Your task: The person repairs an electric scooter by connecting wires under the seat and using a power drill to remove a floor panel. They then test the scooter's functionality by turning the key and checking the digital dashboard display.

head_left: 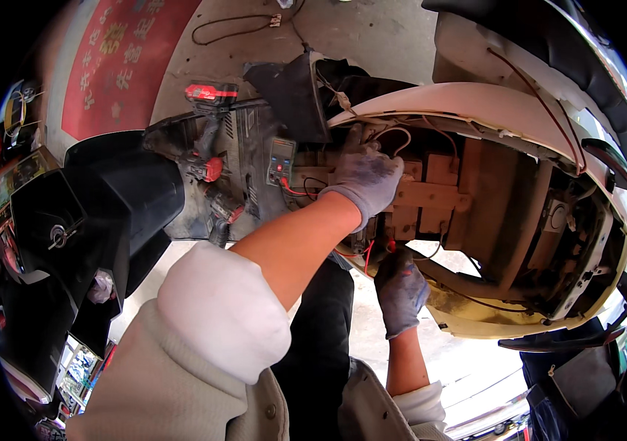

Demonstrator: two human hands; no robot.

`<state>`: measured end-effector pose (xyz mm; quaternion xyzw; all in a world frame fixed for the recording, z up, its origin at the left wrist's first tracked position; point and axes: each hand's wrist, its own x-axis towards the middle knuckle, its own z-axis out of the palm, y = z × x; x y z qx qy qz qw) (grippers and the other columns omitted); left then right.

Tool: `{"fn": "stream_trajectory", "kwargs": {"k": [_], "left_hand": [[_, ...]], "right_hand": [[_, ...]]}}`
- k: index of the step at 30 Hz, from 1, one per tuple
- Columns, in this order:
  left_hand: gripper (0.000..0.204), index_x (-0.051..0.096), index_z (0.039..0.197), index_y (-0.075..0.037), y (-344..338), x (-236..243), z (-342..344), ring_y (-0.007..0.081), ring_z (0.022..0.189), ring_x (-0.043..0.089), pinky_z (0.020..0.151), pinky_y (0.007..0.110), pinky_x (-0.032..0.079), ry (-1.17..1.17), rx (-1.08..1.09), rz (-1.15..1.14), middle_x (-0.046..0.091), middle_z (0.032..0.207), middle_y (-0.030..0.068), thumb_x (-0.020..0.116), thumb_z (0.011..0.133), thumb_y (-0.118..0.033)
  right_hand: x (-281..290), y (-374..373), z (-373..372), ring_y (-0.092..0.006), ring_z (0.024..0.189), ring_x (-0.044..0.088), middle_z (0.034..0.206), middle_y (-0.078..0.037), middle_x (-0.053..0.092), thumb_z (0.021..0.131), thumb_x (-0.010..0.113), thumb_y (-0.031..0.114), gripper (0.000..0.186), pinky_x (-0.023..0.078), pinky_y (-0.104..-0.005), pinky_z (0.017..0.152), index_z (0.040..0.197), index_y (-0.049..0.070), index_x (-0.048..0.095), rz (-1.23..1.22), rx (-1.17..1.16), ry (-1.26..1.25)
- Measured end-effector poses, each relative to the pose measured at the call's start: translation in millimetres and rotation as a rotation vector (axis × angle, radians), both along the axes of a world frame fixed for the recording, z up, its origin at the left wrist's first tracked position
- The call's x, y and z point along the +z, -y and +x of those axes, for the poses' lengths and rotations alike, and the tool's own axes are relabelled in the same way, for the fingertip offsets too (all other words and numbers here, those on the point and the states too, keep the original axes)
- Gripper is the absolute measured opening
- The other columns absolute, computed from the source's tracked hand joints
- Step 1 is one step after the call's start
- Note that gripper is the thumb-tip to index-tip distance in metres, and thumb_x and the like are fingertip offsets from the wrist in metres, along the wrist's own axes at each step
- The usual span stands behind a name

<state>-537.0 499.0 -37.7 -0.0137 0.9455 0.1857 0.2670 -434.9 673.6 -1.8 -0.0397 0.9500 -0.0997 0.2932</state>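
Observation:
My left hand (367,175), in a grey work glove, reaches over the upper left end of the open scooter body. Its fingers are bent near the wires by the battery blocks (405,192); what they grip is hidden. Below the same end, my gloved right hand (401,292) is closed, with the red test probe (392,246) showing at its fingertips. A thin red lead (369,256) runs close by. To the left of my left hand, a multimeter (281,160) lies on the dark footboard (251,158), with a red lead coming from it.
Cordless power tools, one with a red battery (212,92), lie on the footboard. The scooter's black front (126,195) stands at the left. A pale body panel (468,99) rims the compartment. Behind are a red mat (118,66) and a cable (232,29) on the floor.

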Motion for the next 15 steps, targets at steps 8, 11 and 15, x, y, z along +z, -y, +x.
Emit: {"fn": "stream_trajectory", "kwargs": {"k": [8,11,15], "left_hand": [[0.019,0.066,0.095,-0.009,-2,-10,-2,0.0295,0.103,0.065,0.104,0.047,0.038,-0.042,-0.024,0.035,0.072,0.093,0.0115,0.051,0.083,-0.011],[0.019,0.067,0.094,-0.008,3,1,-7,0.029,0.102,0.065,0.115,0.052,0.022,-0.015,-0.081,0.06,0.072,0.091,0.0111,0.052,0.083,-0.012],[0.02,0.068,0.094,-0.01,4,0,-5,0.028,0.1,0.066,0.114,0.053,0.019,-0.018,-0.051,0.065,0.072,0.09,0.0107,0.051,0.085,-0.014]], "right_hand": [[-3,3,4,-0.0358,0.069,0.065,0.076,-0.014,0.066,0.085,0.062,0.019,0.012,0.05,-0.0453,0.059,0.094,0.013,0.064,0.013,0.024,-0.114],[-5,4,6,-0.0361,0.067,0.065,0.074,-0.014,0.066,0.087,0.058,0.021,0.011,0.049,-0.0459,0.058,0.092,0.012,0.063,0.005,0.051,-0.172],[-8,6,8,-0.036,0.066,0.064,0.072,-0.014,0.066,0.087,0.057,0.022,0.012,0.048,-0.0465,0.056,0.089,0.012,0.062,0.028,0.105,-0.207]]}}
